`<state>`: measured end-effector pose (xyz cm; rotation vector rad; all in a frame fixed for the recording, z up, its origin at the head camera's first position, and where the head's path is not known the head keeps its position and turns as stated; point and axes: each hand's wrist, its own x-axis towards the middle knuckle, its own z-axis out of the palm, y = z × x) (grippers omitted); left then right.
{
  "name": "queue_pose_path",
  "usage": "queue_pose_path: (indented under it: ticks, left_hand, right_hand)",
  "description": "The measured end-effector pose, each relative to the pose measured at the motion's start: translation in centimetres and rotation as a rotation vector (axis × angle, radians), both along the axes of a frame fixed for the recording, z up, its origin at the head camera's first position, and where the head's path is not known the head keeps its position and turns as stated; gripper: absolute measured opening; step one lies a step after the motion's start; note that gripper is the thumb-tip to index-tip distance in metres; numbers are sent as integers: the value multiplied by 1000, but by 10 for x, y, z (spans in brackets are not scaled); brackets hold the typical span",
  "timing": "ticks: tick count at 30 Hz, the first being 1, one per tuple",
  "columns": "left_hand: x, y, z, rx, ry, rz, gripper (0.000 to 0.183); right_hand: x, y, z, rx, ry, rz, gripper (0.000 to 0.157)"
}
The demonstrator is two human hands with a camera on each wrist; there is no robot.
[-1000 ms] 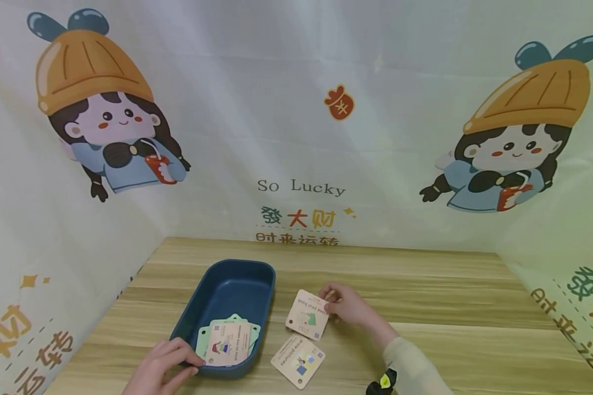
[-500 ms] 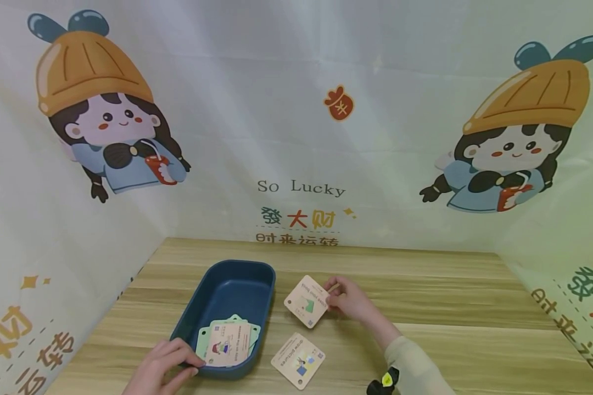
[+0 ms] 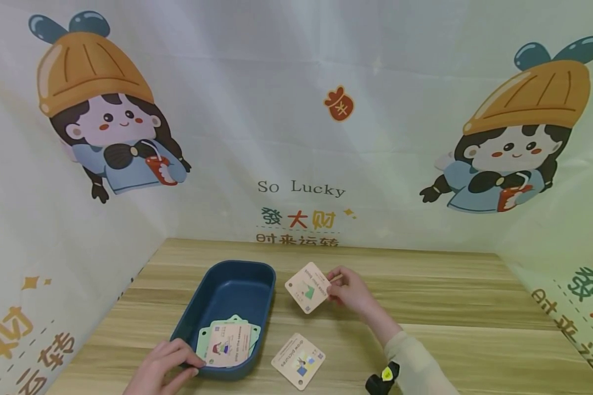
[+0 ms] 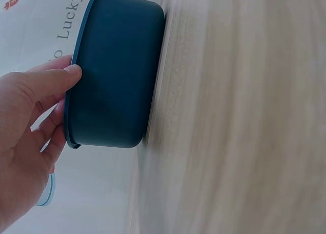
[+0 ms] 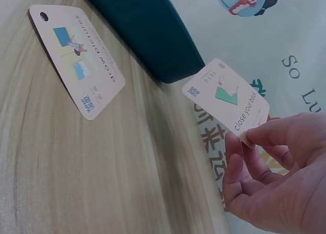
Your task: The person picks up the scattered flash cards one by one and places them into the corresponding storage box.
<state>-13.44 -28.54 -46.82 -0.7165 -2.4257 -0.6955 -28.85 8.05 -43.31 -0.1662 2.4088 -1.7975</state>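
My right hand (image 3: 351, 289) pinches one corner of a pinkish "close your book" flashcard (image 3: 308, 288), between thumb and fingers. In the right wrist view this flashcard (image 5: 226, 99) is tilted and held up off the table. Over at the near rim of a dark blue bin (image 3: 249, 293), my left hand (image 3: 165, 365) grips the edge; the left wrist view shows the thumb on the outside of the bin (image 4: 114, 71). Inside the bin lies a small pile of flashcards (image 3: 229, 343), a pink one on top of green ones. A "draw pictures" flashcard (image 3: 298, 362) lies flat on the table, right of the bin.
The wooden table (image 3: 425, 307) is enclosed by a printed cloth backdrop (image 3: 296, 137) at the back and both sides. A black and yellow object (image 3: 382, 378) sits by the right sleeve (image 3: 415, 362).
My right hand has lifted the "close your book" flashcard away from the "draw pictures" one, toward the back of the table, turning it slightly. The left hand and bin have stayed put.
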Motion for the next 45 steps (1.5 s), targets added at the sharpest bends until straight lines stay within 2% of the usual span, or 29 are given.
queue_pose_path:
  ticks: [11,20,45]
  left_hand:
    - [0,0,0,1,11,8,44]
    - [2,0,2,-8,-27,6,42]
    - [1,0,1,-4,-9,-6,42]
  right_hand:
    - [-6,-1,11,-37,-2,-27,19]
    - [-9,-3,24,-52,19,-54,20]
    - [-17,-19,61,-98,63,-59,24]
